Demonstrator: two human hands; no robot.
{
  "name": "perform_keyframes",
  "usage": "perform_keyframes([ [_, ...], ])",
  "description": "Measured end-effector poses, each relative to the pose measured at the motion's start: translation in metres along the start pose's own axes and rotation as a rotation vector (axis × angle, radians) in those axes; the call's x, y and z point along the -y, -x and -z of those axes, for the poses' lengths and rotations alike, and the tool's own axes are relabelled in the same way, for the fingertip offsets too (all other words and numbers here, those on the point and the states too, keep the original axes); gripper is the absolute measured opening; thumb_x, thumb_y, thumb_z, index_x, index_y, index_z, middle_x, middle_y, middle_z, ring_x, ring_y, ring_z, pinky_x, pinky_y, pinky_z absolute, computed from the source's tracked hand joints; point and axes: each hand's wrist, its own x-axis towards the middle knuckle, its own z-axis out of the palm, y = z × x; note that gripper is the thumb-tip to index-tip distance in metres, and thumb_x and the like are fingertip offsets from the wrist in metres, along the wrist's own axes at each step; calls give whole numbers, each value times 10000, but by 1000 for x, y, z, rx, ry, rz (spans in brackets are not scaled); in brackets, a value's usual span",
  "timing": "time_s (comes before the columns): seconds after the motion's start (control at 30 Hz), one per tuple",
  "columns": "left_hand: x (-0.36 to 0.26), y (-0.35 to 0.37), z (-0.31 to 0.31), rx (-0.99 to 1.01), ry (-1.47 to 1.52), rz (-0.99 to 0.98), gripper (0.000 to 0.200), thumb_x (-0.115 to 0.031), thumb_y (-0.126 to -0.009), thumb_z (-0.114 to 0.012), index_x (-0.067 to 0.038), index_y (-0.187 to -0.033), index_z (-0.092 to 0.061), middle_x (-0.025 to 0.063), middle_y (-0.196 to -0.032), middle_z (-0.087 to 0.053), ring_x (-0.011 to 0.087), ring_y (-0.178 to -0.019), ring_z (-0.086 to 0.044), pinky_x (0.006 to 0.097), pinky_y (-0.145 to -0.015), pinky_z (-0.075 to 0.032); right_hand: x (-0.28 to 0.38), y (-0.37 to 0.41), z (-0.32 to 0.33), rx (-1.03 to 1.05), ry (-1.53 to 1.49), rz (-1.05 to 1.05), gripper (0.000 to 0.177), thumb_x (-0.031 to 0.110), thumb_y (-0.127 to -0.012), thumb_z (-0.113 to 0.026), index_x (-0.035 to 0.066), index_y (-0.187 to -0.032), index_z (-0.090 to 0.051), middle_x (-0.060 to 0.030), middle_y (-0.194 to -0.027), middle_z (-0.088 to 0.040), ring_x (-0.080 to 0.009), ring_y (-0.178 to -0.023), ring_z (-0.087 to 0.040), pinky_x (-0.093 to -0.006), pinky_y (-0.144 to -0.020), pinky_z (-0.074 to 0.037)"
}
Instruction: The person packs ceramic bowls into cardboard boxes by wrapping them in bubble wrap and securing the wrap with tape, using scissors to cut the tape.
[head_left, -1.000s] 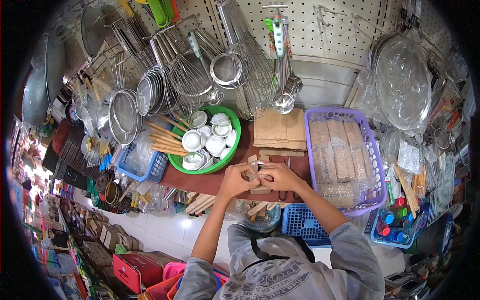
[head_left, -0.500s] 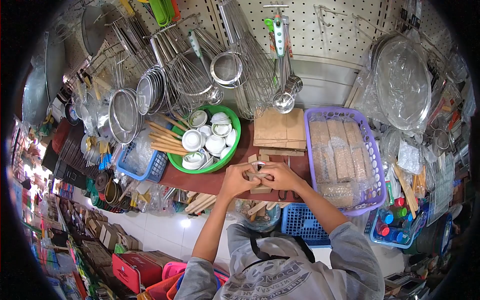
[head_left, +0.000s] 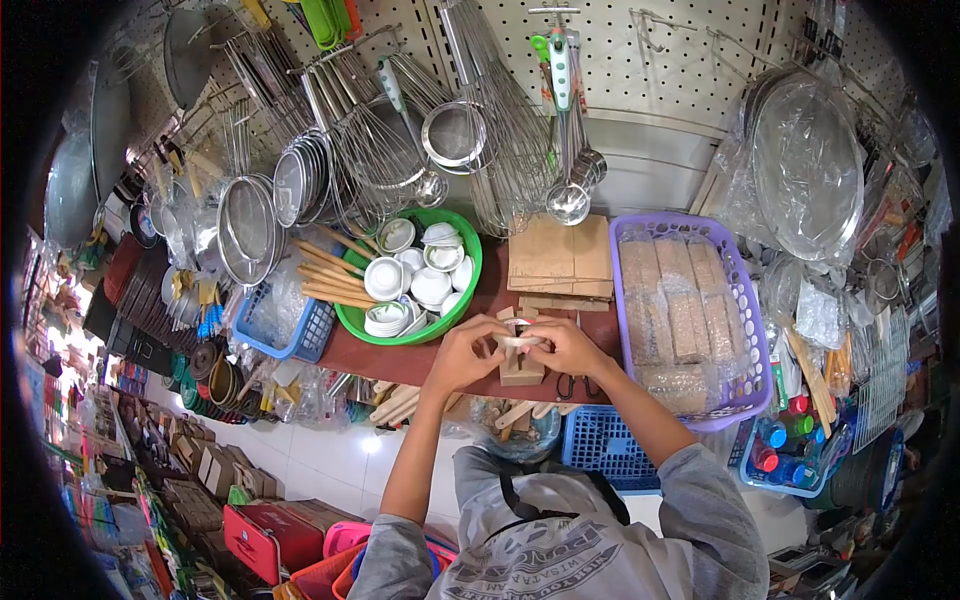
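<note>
My left hand (head_left: pixel 468 354) and my right hand (head_left: pixel 562 350) meet above the brown tabletop, pinching a small pale strip-like piece (head_left: pixel 520 341) between their fingertips. Its exact kind is too small to make out. Just beneath it stands a light-brown block (head_left: pixel 521 372), partly covered by my fingers. A pair of scissors (head_left: pixel 568 387) with dark handles lies beside my right hand at the front edge. Behind my hands, flat brown cardboard pieces (head_left: pixel 558 250) are stacked.
Left of my hands stands a green basin (head_left: pixel 473 285) holding white bowls and wooden-handled tools. A purple basket (head_left: pixel 755 330) of bubble-wrapped brown packs is on the right. Whisks (head_left: pixel 375 150) and strainers (head_left: pixel 245 225) hang behind. Below the table edge sits a blue crate (head_left: pixel 610 450).
My left hand has shifted slightly left and its fingers have opened out a little. The pale piece between my hands now shows more clearly, as does the block underneath.
</note>
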Motion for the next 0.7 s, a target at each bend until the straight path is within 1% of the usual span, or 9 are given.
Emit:
perform_keyframes([
  [0.1,6,1,2,-27,17,-61,165,-107,-832,-756,-40,-982,-761,62,-852,-686,132,-698,-605,276,-605,-482,-4,-4,5,11,116,91,243,190,-897,-702,42,-1090,-706,-133,-950,-620,-249,-916,-628,-347,-744,-523],
  [0.2,12,8,6,-14,-83,-85,179,-138,-844,-775,-48,-999,-767,58,-819,-674,146,-693,-576,292,-599,-474,9,-6,5,-140,38,44,255,183,-895,-719,73,-1124,-699,-99,-1060,-595,-197,-989,-599,-292,-707,-517],
  [0.3,9,10,4,-42,-144,-88,198,-165,-828,-795,-43,-981,-767,67,-783,-666,172,-669,-552,307,-586,-463,11,-8,2,-329,5,81,320,117,-856,-757,105,-1168,-689,-57,-1145,-561,-150,-908,-580,-249,-688,-489],
  [0.43,7,10,-3,-115,-272,-167,228,-204,-792,-819,-37,-938,-766,81,-758,-664,206,-670,-552,328,-580,-461,3,-4,3,-285,75,43,333,131,-798,-829,89,-1118,-747,-41,-1006,-664,-114,-835,-610,-237,-602,-513],
  [0.53,9,12,-10,-146,-317,-146,236,-166,-760,-828,-26,-937,-759,87,-754,-656,223,-676,-546,340,-609,-456,1,-5,-4,-344,6,-8,288,194,-770,-856,108,-1036,-787,-41,-892,-699,-138,-770,-613,-257,-566,-502],
  [0.63,12,14,-14,-171,-362,-165,246,-193,-760,-831,-41,-941,-765,82,-763,-663,236,-692,-559,351,-635,-483,-6,-5,-8,-369,63,69,272,185,-761,-860,121,-1019,-800,-40,-865,-713,-138,-715,-598,-264,-533,-487],
  [0.7,11,15,-15,-181,-408,-181,248,-207,-761,-830,-52,-946,-770,78,-772,-668,244,-709,-568,354,-650,-495,-7,-4,-10,-367,60,36,250,200,-775,-853,115,-1005,-803,-40,-847,-722,-116,-689,-586,-258,-522,-474],
])
